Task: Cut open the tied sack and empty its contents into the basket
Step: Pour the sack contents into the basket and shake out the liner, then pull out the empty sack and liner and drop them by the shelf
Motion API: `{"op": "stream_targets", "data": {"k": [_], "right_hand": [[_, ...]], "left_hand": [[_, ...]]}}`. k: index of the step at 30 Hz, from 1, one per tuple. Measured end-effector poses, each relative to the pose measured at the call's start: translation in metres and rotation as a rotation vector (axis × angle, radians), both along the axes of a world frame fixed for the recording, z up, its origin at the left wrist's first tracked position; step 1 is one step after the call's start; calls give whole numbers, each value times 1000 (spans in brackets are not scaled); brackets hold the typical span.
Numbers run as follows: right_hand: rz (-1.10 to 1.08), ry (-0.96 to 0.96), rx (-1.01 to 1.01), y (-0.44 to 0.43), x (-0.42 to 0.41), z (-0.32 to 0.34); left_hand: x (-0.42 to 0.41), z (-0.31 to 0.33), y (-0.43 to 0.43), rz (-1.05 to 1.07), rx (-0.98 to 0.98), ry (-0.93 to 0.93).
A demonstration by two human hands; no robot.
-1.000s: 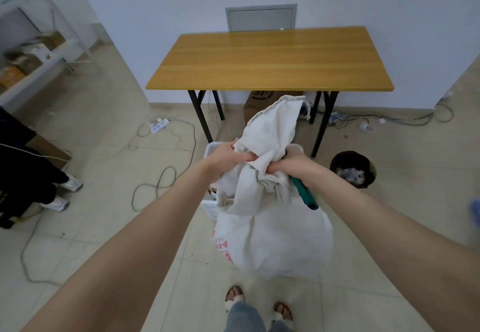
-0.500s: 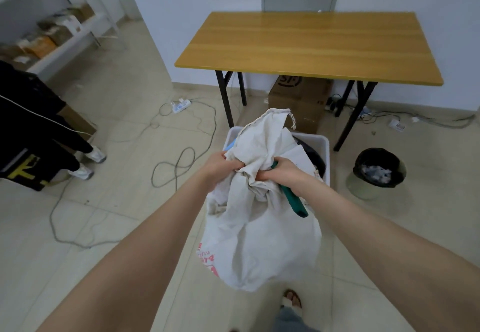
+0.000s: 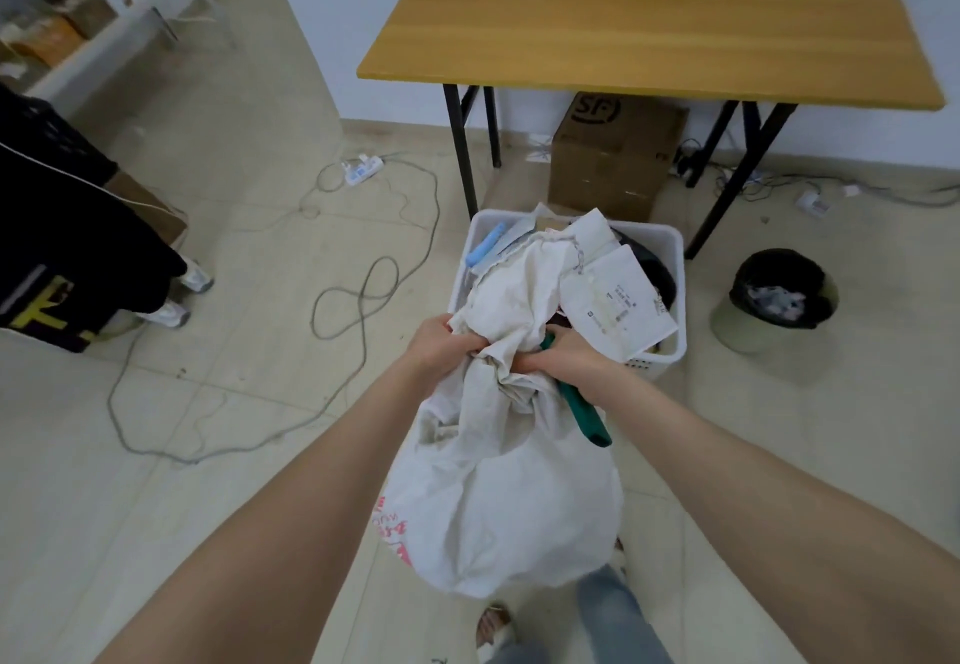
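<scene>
A bulging white cloth sack [image 3: 498, 497] with red print hangs in front of me, held up off the floor by its bunched neck. My left hand [image 3: 441, 346] grips the left side of the neck. My right hand [image 3: 563, 359] grips the right side together with a green-handled cutter [image 3: 584, 414], whose handle sticks out below the palm. The sack's loose top flops forward over the white plastic basket [image 3: 670, 258], which stands on the floor just beyond my hands and holds white parcels, a blue item and something black.
A wooden table [image 3: 644, 24] on black legs stands behind the basket, with a cardboard box [image 3: 615, 159] under it. A bin with a black liner [image 3: 779, 294] is at the right. Cables and a power strip [image 3: 361, 169] lie left. A person in dark clothes [image 3: 78, 226] stands far left.
The sack and both hands have come closer to the basket and lower; the sack's loose top now droops over the basket's rim. Both grips stay the same.
</scene>
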State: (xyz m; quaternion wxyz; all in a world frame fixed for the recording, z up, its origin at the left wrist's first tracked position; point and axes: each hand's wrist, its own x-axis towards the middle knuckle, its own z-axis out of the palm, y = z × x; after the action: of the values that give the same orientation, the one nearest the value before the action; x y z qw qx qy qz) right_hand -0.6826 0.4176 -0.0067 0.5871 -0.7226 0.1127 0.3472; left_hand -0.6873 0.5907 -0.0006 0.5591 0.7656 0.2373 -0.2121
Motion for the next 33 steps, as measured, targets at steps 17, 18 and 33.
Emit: {"op": "stream_targets", "data": {"k": [17,18,33], "right_hand": [[-700,379,-77,-169,143,-220],[-726,393,-93,-172,148,-236],[-809,603,-57,-172,182,-414]], "left_hand": [[119,-187,-101,59,43,199],[124,-201,-101,59,48,212],[177,-350,-108,-118,78,278]]}}
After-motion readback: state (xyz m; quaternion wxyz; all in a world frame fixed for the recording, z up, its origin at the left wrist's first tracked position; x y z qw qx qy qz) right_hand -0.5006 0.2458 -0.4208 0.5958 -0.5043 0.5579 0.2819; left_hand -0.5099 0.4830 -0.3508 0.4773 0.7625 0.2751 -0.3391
